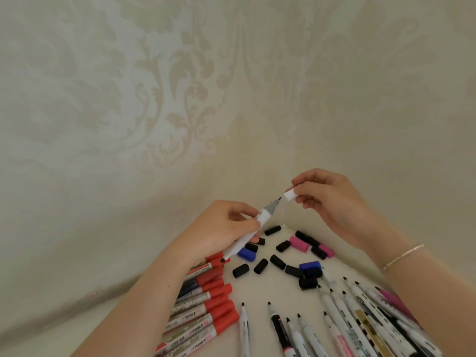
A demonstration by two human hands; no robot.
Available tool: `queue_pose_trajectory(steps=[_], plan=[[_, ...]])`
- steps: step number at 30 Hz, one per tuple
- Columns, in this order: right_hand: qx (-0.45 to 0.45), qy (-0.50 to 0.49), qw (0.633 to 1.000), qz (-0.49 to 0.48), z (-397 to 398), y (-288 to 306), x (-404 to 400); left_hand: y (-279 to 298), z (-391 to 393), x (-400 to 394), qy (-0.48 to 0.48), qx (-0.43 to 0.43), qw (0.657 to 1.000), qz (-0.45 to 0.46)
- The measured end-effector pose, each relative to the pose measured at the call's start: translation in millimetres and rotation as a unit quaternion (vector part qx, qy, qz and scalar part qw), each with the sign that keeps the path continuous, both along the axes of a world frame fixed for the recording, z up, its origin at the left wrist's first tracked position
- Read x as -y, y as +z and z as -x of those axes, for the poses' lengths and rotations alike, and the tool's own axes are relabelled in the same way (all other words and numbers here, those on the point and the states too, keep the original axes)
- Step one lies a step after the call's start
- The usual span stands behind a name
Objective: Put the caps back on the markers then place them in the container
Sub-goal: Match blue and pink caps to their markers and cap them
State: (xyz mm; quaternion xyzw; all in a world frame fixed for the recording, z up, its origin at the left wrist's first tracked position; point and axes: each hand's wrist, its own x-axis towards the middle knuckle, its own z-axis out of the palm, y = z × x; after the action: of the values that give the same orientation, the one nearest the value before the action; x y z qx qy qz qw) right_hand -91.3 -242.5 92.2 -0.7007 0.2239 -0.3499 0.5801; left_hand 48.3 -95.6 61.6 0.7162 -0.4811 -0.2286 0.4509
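Uncapped markers (334,328): lying on table, tips away from camera.
Left hand (226,228): grips white marker (247,235), tip up-right.
Right hand (327,197): pinches white cap (290,195) just beyond tip.

Patterned wall, pale desk, thin bracelet

A cream wall (159,86) with a faint damask leaf pattern fills the view from nine o'clock through twelve to three o'clock, folding into a corner just above centre. Below it, from the centre down toward six o'clock, lies an off-white desk (260,289), narrowing toward that corner. At four o'clock a slim gold bracelet (401,256) circles a wrist.
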Motion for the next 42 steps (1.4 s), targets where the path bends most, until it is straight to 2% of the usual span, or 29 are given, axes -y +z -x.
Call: queue_pose_trajectory(steps=[11, 16, 20, 24, 29, 34, 42], plan=[[-0.097, 0.010, 0.992, 0.082, -1.8, 0.4, -5.5, -2.1, 7.2, 4.1, -0.014, 0.007, 1.000, 0.013], [-0.080, 0.027, 0.993, 0.078, -4.0, 0.1, -11.0, -10.3, 15.8, 13.7, -0.024, -0.030, 0.998, 0.043], [-0.075, 0.003, 0.988, 0.135, -8.3, -0.7, -16.4, -16.4, 21.7, 19.8, -0.038, -0.022, 0.998, 0.054], [-0.074, -0.013, 0.980, 0.186, -17.2, -5.1, -23.0, -20.4, 27.8, 25.2, -0.036, -0.096, 0.990, 0.099], [-0.040, 0.009, 0.987, 0.153, -24.3, -2.8, -31.8, -24.8, 37.9, 28.9, -0.016, -0.167, 0.969, 0.182], [-0.004, 0.037, 0.991, 0.130, -25.9, -0.1, -34.2, -24.2, 44.2, 28.1, -0.002, -0.180, 0.952, 0.249], [0.001, 0.023, 0.994, 0.111, -23.8, -12.1, -36.2, -29.8, 46.9, 30.3, -0.004, -0.234, 0.942, 0.242]])
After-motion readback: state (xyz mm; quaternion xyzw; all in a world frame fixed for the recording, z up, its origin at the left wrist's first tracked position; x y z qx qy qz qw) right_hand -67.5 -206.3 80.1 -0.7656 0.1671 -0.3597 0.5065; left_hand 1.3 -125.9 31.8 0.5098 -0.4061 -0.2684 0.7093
